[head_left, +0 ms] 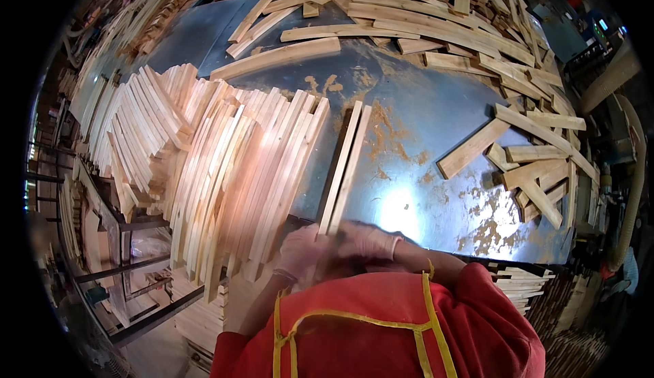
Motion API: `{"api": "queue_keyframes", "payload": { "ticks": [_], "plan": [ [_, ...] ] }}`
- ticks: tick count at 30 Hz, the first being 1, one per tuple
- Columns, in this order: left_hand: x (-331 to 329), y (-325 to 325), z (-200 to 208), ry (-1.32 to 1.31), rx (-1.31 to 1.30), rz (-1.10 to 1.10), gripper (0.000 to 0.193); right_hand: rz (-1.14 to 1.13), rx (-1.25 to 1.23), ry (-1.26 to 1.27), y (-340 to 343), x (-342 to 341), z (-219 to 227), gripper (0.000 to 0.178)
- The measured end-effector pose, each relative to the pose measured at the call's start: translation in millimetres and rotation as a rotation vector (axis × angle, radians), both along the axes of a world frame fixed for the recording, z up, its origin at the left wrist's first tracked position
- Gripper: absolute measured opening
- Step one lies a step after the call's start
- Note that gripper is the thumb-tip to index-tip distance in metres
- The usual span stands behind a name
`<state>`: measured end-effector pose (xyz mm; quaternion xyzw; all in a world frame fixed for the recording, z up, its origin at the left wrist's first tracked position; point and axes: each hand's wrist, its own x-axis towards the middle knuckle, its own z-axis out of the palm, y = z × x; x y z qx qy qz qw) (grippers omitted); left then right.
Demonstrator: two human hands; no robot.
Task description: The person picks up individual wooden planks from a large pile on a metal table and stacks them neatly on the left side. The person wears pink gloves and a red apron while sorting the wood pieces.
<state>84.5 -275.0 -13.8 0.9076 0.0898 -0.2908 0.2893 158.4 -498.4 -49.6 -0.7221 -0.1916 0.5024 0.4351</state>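
Two slim wooden strips [339, 177] stand on edge side by side, pointing away from me across the metal table. A narrow dark gap runs between them. My left hand [300, 250], in a pale glove, is closed at their near end on the left side. On the right, my right hand [366, 242], also in a pale glove, is closed against the same end. Its fingertips are partly hidden and blurred. Just left of my left hand, a long row of similar strips [272, 167] stands packed on edge.
Loose wooden offcuts [436, 24] are heaped along the far and right sides of the metal table [436, 201]. Sawdust [385, 129] lies scattered over its surface. At the left, a dark metal frame [126, 269] stands below the strip row. More stacked strips [524, 286] lie under the table's right edge.
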Motion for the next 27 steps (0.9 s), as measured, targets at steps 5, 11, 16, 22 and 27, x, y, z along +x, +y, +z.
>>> {"api": "queue_keyframes", "payload": {
  "ticks": [5,11,16,22,27],
  "plan": [
    [6.2,-4.7,14.1,-0.093,0.227,-0.174,0.064,-0.479,0.054,0.064,21.5,57.0,-33.7,0.084],
    [19.2,-29.1,22.4,-0.644,0.330,-0.134,0.077,-0.042,-0.171,-0.214,100.8,68.2,-40.7,0.093],
    [48.4,-66.2,13.0,-0.631,0.301,-0.226,0.081,0.191,-0.035,-0.505,21.4,123.2,-47.4,0.075],
    [76.0,-114.4,-9.3,-0.546,0.193,-0.326,0.082,0.099,-0.686,-1.239,-251.5,183.3,35.6,0.045],
    [125.7,-197.3,-11.2,-0.559,0.135,-0.495,0.084,0.151,-0.526,-1.341,-272.8,183.0,-14.7,0.017]
  ]
}}
